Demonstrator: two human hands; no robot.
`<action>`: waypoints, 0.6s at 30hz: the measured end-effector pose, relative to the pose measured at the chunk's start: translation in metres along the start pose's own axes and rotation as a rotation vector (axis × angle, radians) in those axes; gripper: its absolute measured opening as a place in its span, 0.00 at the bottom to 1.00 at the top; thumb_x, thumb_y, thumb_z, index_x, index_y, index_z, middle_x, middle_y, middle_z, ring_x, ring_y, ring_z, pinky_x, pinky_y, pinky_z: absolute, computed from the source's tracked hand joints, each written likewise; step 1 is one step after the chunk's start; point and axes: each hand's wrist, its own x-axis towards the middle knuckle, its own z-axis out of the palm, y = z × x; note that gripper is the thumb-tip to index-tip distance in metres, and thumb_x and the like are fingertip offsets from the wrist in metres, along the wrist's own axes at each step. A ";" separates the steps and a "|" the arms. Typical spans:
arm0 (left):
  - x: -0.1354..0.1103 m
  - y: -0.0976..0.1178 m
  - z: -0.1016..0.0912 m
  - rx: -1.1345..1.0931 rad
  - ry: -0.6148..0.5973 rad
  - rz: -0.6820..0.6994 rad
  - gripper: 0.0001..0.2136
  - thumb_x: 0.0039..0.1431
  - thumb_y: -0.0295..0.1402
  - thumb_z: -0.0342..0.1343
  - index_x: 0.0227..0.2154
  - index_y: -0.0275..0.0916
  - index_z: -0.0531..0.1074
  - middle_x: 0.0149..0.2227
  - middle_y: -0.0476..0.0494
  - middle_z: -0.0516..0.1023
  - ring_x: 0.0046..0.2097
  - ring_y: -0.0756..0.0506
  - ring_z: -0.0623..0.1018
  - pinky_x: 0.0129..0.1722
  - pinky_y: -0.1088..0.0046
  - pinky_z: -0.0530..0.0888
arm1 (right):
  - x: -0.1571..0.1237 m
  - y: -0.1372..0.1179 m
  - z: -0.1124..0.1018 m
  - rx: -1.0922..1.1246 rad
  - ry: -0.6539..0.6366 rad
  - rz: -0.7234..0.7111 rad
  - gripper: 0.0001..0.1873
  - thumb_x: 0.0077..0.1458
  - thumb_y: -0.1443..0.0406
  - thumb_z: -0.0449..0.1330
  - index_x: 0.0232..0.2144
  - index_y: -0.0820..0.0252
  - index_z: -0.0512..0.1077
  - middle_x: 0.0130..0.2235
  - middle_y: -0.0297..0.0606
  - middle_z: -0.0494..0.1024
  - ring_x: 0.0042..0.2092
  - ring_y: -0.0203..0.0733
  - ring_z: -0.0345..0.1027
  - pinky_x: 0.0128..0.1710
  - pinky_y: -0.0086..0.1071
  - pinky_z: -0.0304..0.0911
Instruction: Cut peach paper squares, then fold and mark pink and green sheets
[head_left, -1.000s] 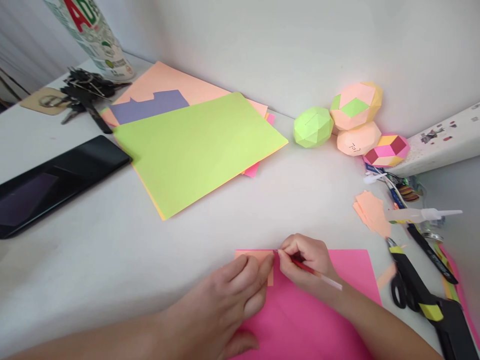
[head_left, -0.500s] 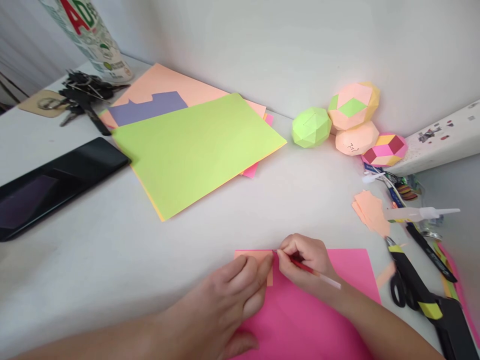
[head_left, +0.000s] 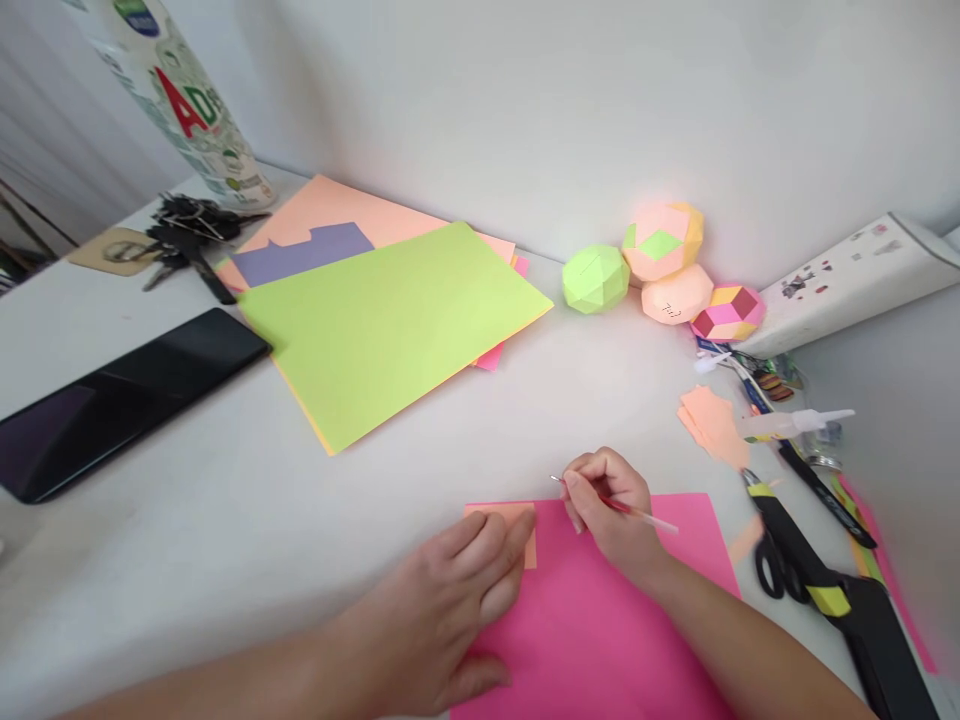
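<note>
The left hand (head_left: 457, 590), spread flat, pins a peach card (head_left: 517, 522) on the pink sheet (head_left: 600, 630) at 6 o'clock. The right hand (head_left: 611, 505), at the card's 2 o'clock, pinches a red pen (head_left: 626, 510). Slack pressure might let the card slide.

Bare tabletop (head_left: 420, 455) lies open ahead of the left grip (head_left: 457, 590) and the right grip (head_left: 611, 505) with its pen (head_left: 645, 516), as far as a stack of coloured sheets (head_left: 390, 320) and, further left, a dark phone (head_left: 112, 400). Just right of the right grip, scissors (head_left: 799, 565), peach scraps (head_left: 709, 425) and a glue bottle (head_left: 795, 423) crowd the way. Paper balls (head_left: 596, 280) line the wall beyond.
</note>
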 end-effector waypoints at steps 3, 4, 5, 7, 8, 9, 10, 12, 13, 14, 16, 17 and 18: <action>-0.002 0.000 0.003 -0.025 0.020 -0.003 0.33 0.62 0.54 0.44 0.54 0.28 0.67 0.62 0.29 0.61 0.54 0.35 0.67 0.56 0.61 0.56 | -0.001 0.002 0.002 -0.004 0.021 -0.006 0.11 0.58 0.65 0.57 0.25 0.57 0.61 0.21 0.26 0.68 0.18 0.28 0.57 0.20 0.27 0.54; -0.003 0.000 0.004 -0.031 0.021 -0.007 0.33 0.62 0.54 0.43 0.55 0.28 0.67 0.62 0.30 0.61 0.54 0.35 0.67 0.56 0.61 0.57 | -0.001 0.003 0.003 -0.005 0.030 -0.005 0.11 0.58 0.65 0.57 0.25 0.57 0.61 0.20 0.25 0.67 0.18 0.29 0.57 0.20 0.27 0.54; -0.003 0.000 0.005 -0.036 0.020 -0.010 0.33 0.62 0.54 0.43 0.56 0.29 0.66 0.62 0.31 0.61 0.54 0.36 0.67 0.56 0.61 0.57 | -0.002 0.003 0.004 -0.006 0.041 0.000 0.11 0.57 0.64 0.57 0.25 0.57 0.61 0.19 0.24 0.66 0.18 0.29 0.57 0.20 0.27 0.55; -0.005 -0.001 0.007 -0.039 0.015 -0.014 0.32 0.63 0.54 0.42 0.56 0.29 0.65 0.63 0.31 0.60 0.55 0.35 0.66 0.56 0.61 0.58 | -0.002 0.003 0.006 -0.012 0.074 0.017 0.11 0.56 0.64 0.58 0.24 0.56 0.60 0.18 0.23 0.65 0.18 0.30 0.57 0.20 0.27 0.55; -0.006 0.000 0.006 -0.041 0.013 -0.015 0.32 0.63 0.54 0.42 0.56 0.30 0.65 0.63 0.32 0.60 0.55 0.35 0.66 0.56 0.60 0.58 | -0.003 0.003 0.008 -0.017 0.091 0.024 0.11 0.56 0.63 0.58 0.24 0.56 0.60 0.17 0.23 0.64 0.18 0.30 0.56 0.20 0.27 0.54; -0.006 0.000 0.006 -0.042 0.008 -0.015 0.32 0.63 0.54 0.42 0.56 0.30 0.66 0.63 0.32 0.60 0.56 0.35 0.66 0.56 0.60 0.58 | -0.004 0.003 0.009 -0.020 0.108 0.026 0.12 0.55 0.63 0.57 0.24 0.56 0.60 0.16 0.22 0.63 0.17 0.30 0.55 0.20 0.27 0.53; -0.007 0.000 0.004 -0.042 -0.003 -0.017 0.32 0.63 0.54 0.43 0.56 0.30 0.65 0.63 0.33 0.60 0.56 0.35 0.65 0.57 0.60 0.58 | -0.005 0.004 0.011 -0.020 0.125 0.021 0.12 0.55 0.63 0.57 0.23 0.56 0.59 0.15 0.22 0.62 0.17 0.30 0.54 0.19 0.27 0.53; -0.010 0.001 -0.001 -0.049 -0.042 -0.018 0.31 0.63 0.52 0.45 0.58 0.30 0.64 0.64 0.34 0.59 0.57 0.35 0.65 0.58 0.59 0.58 | -0.008 0.003 0.015 -0.019 0.142 0.004 0.12 0.54 0.62 0.57 0.23 0.56 0.59 0.15 0.22 0.61 0.17 0.30 0.53 0.18 0.27 0.51; -0.011 0.002 -0.004 -0.054 -0.064 -0.018 0.30 0.63 0.50 0.46 0.58 0.30 0.63 0.64 0.34 0.58 0.58 0.35 0.64 0.58 0.59 0.58 | -0.010 0.003 0.016 -0.018 0.143 -0.003 0.12 0.54 0.62 0.58 0.23 0.56 0.59 0.15 0.22 0.61 0.17 0.30 0.54 0.18 0.27 0.51; -0.012 0.003 -0.008 -0.060 -0.084 -0.024 0.30 0.62 0.49 0.48 0.59 0.31 0.62 0.64 0.35 0.58 0.59 0.35 0.63 0.59 0.59 0.58 | -0.013 0.003 0.018 -0.017 0.142 -0.011 0.12 0.54 0.61 0.58 0.23 0.56 0.59 0.16 0.22 0.62 0.17 0.30 0.54 0.18 0.27 0.51; -0.014 0.007 -0.016 -0.071 -0.110 -0.049 0.29 0.60 0.47 0.51 0.59 0.32 0.62 0.64 0.36 0.58 0.59 0.34 0.62 0.58 0.57 0.59 | -0.018 0.003 0.019 -0.011 0.136 -0.023 0.12 0.53 0.61 0.58 0.23 0.56 0.59 0.16 0.23 0.61 0.18 0.31 0.54 0.19 0.27 0.50; -0.015 0.008 -0.019 -0.077 -0.118 -0.068 0.29 0.59 0.46 0.53 0.59 0.33 0.62 0.64 0.37 0.58 0.59 0.34 0.62 0.58 0.57 0.60 | -0.021 0.002 0.020 -0.005 0.135 -0.027 0.12 0.53 0.60 0.58 0.23 0.56 0.60 0.16 0.23 0.61 0.18 0.31 0.54 0.19 0.28 0.50; -0.015 0.011 -0.022 -0.084 -0.127 -0.084 0.29 0.58 0.46 0.54 0.59 0.35 0.63 0.64 0.38 0.59 0.59 0.34 0.62 0.57 0.56 0.61 | -0.024 0.002 0.021 0.002 0.136 -0.030 0.12 0.53 0.60 0.58 0.23 0.55 0.60 0.16 0.22 0.61 0.18 0.31 0.53 0.19 0.28 0.50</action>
